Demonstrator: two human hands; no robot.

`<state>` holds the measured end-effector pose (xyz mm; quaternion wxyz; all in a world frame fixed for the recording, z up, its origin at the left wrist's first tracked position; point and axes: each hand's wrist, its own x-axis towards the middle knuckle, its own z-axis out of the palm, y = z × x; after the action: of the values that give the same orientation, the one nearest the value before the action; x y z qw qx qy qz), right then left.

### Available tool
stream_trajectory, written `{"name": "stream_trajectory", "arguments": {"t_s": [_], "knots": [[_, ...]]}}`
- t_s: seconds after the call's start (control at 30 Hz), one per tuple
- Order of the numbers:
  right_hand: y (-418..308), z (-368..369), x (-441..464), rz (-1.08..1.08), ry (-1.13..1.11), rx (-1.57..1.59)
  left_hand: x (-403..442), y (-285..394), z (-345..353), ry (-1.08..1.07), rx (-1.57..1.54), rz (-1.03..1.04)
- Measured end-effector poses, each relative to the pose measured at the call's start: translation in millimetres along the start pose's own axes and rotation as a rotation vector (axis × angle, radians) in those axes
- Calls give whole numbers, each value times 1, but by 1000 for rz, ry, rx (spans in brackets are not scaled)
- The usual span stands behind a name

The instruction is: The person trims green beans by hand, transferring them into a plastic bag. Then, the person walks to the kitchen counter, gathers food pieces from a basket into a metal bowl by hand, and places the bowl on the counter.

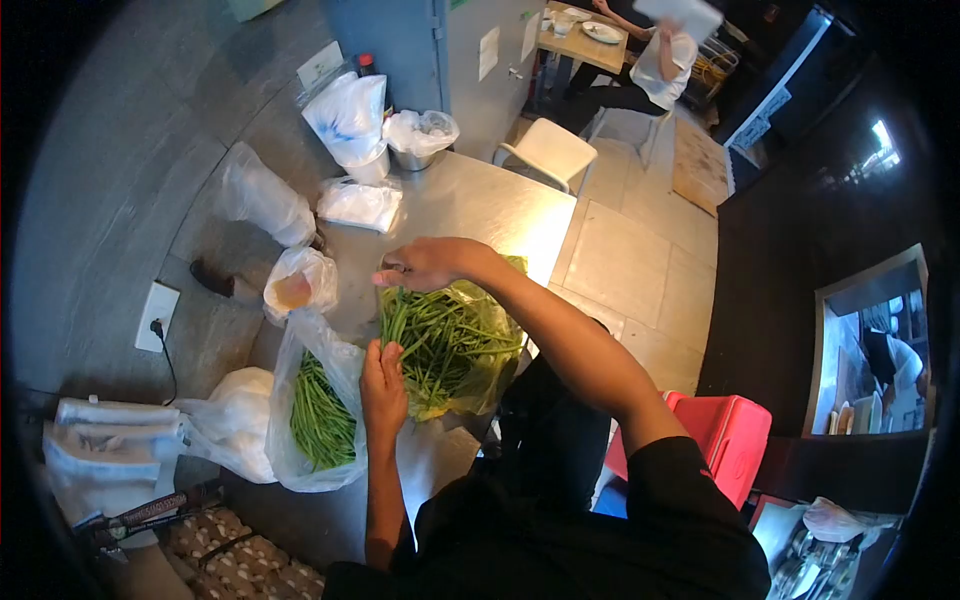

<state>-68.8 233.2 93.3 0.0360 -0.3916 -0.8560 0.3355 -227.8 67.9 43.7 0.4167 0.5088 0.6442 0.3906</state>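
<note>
A heap of long green beans (440,345) lies in a yellow-green plastic bag (485,395) on the steel table in front of me. My left hand (383,388) is closed on a bunch of the beans at the heap's left side. Over the top ends of that bunch, my right hand (432,264) is curled with thumb and fingers close together; a small dark thing shows at its fingers, too small to name. To the left of my left hand, more green beans (322,412) fill an open clear plastic bag (348,352).
Along the wall stand a small bag-lined container (300,287), a white plastic packet (360,204) and a bag-lined metal bowl (418,140). Egg trays (235,555) lie at lower left. A red cooler (735,445) is at my right. A seated person (672,65) is farther off.
</note>
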Motion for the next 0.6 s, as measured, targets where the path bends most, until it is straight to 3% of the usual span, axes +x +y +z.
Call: {"name": "stream_trajectory", "arguments": {"t_s": [0.07,0.2,0.37,0.6], "knots": [[-9,-9,-1,-75,-126,17,0,3,0,1,-147,51],[-10,1,1,-85,-186,179,4,5,3,69,-131,88],[-17,-4,-9,50,-267,308,5,-2,2,74,-252,96],[-16,2,-12,-8,-227,490,10,-8,11,33,-477,5]]}}
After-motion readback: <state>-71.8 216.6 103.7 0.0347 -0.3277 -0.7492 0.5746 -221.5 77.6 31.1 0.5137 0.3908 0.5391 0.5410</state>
